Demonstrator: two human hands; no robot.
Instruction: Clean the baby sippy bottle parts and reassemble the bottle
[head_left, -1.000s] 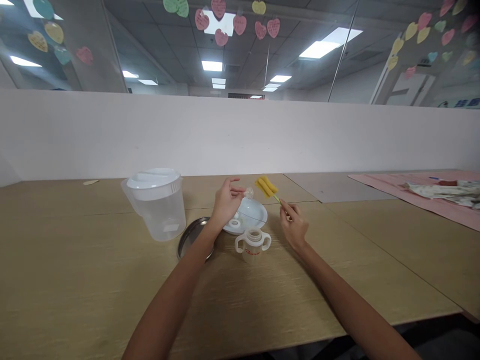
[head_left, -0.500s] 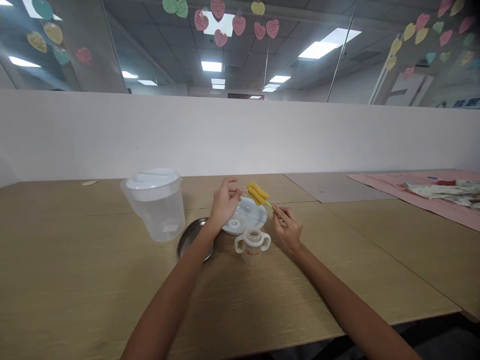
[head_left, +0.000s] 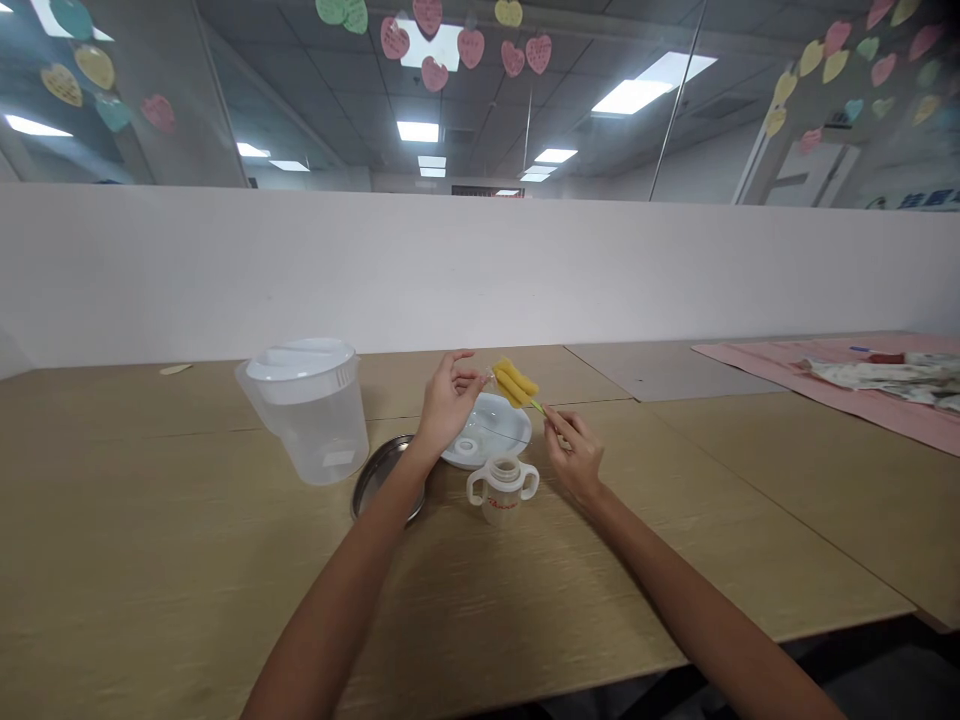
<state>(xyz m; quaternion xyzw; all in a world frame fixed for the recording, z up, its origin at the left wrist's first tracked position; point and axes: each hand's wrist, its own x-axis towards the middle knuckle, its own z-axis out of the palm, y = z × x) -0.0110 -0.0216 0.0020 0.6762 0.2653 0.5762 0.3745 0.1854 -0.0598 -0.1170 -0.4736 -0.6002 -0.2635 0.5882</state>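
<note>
My right hand (head_left: 574, 450) pinches the thin green handle of a yellow sponge bottle brush (head_left: 516, 383), its head pointing up and left. Between the thumb and fingers of my left hand (head_left: 451, 398) is a small clear piece (head_left: 490, 377) that looks like a bottle nipple, close against the sponge; whether they touch I cannot tell. Below the hands stands a clear baby bottle (head_left: 502, 492) with two white handles and an uncapped mouth. Behind it, a white bowl (head_left: 517, 432) holds a white bottle ring (head_left: 466, 447).
A lidded translucent pitcher (head_left: 322, 430) stands to the left. A round metal tray (head_left: 369, 480) lies partly under my left forearm. At the far right, a pink cloth (head_left: 757, 368) carries some bunched fabric (head_left: 885, 378). A white wall (head_left: 480, 270) rises behind the table.
The clear piece in my left hand shows nearer the left side of the sponge. Both hands keep their grips, and the view has shifted slightly.
</note>
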